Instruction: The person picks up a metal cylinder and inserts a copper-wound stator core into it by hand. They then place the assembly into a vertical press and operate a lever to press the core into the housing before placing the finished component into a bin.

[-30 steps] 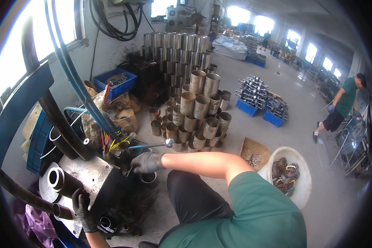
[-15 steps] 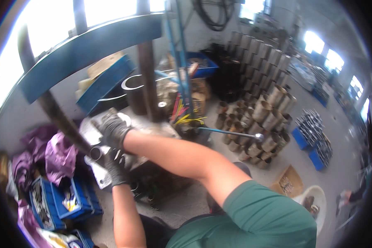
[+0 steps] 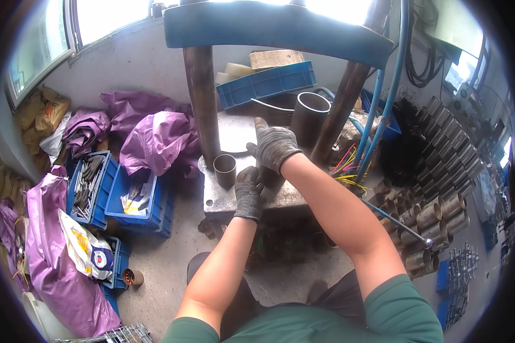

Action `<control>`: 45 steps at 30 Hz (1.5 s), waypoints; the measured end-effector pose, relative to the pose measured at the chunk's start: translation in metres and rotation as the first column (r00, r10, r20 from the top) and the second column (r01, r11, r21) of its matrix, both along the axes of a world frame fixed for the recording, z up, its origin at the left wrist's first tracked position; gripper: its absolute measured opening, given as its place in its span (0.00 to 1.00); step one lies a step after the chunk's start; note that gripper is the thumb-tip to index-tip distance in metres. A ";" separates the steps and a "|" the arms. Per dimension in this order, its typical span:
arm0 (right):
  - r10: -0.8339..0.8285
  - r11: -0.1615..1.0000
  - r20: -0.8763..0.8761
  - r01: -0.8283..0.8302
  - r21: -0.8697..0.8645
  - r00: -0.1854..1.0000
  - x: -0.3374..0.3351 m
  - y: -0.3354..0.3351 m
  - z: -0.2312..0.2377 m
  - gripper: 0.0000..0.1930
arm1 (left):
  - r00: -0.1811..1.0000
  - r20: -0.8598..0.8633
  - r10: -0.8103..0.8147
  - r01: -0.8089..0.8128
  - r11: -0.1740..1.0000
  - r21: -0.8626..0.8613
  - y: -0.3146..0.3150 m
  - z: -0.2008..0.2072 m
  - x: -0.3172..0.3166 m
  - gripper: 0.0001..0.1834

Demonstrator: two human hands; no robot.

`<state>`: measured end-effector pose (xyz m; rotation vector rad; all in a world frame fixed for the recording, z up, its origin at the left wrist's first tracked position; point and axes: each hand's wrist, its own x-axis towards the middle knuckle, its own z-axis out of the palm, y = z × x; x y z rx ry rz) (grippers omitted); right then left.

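1. Head view: a dark cylinder point(image 3: 272, 180) seems to stand on the metal bed point(image 3: 216, 201), to the right of a small open tube point(image 3: 225, 176); the gloves hide much of it.
2. The right hand point(image 3: 276, 147) lies over the cylinder's far, upper part, thumb out to the left. Whether it grasps or merely rests there, I cannot tell.
3. The left hand point(image 3: 248, 197), fingers curled, is at the cylinder's near left side, beside the small tube. Its grip is hidden, so I cannot tell.
4. Good handling probably means steadying the cylinder low with the left hand while the right guides its top, keeping it square to the bed, and keeping the left knuckles from nudging the small tube.
5. A wide tube point(image 3: 308, 124) stands to the far right, near the right column point(image 3: 347, 94); moving the right elbow gently seems wise, given the ball-ended rod point(image 3: 399, 224) nearby.
6. Farther left lie purple bags point(image 3: 159, 143) and blue crates point(image 3: 134, 197).
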<state>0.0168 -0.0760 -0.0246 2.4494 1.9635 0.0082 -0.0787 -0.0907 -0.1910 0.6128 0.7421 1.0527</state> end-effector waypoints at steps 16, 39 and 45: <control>0.244 0.817 -0.350 0.002 0.576 0.905 0.066 -0.085 -0.086 0.41 | 0.938 -0.322 0.132 -0.033 0.955 0.296 0.042 -0.064 0.009 0.30; 0.438 0.716 -0.878 0.514 0.471 0.194 0.137 -0.149 -0.178 0.37 | 0.157 -0.722 0.674 0.752 0.392 0.530 -0.018 0.021 -0.042 0.26; 0.428 0.685 -0.892 0.696 0.216 -0.144 0.147 -0.147 -0.186 0.27 | 0.100 -0.649 0.754 0.776 0.350 0.525 -0.031 0.006 -0.039 0.26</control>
